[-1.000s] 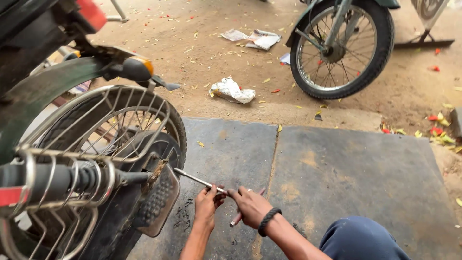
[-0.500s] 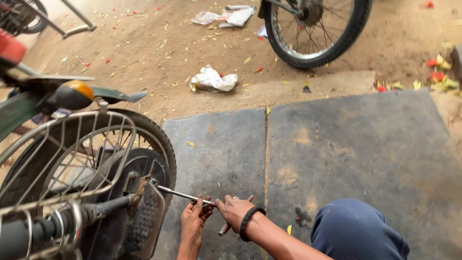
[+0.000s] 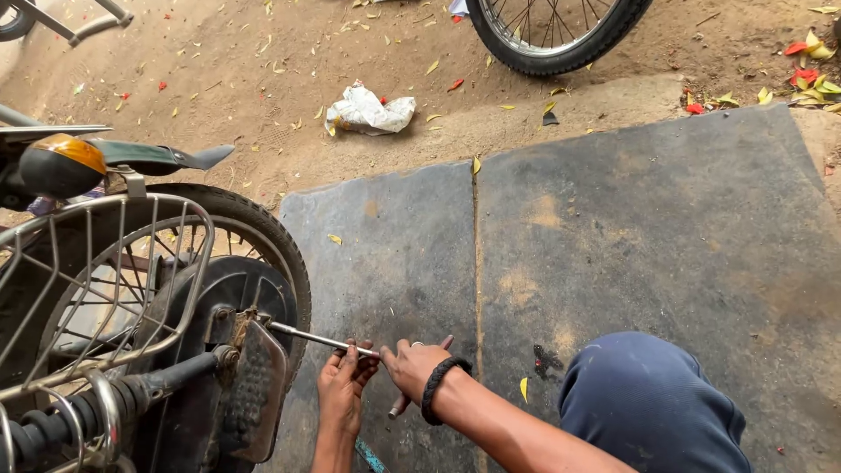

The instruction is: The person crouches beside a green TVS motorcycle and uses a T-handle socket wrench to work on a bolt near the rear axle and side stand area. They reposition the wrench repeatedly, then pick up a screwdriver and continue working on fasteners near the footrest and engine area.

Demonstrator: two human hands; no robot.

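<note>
Left hand and right hand both grip the outer end of a long metal wrench; its far end sits at the hub of the motorcycle rear wheel. Right wrist carries a black braided bracelet. Wire saree guard and footrest in front of the wheel. Hands over grey stone slabs. Crumpled white paper lies on dirt beyond; a second wheel at top edge. Blue-trousered knee lower right.

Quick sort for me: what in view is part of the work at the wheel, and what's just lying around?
In use: left hand, right hand, metal rod tool, motorcycle rear wheel, footrest.

Lying about: crumpled white paper, bicycle wheel, fallen leaves, rubber mats.
</note>
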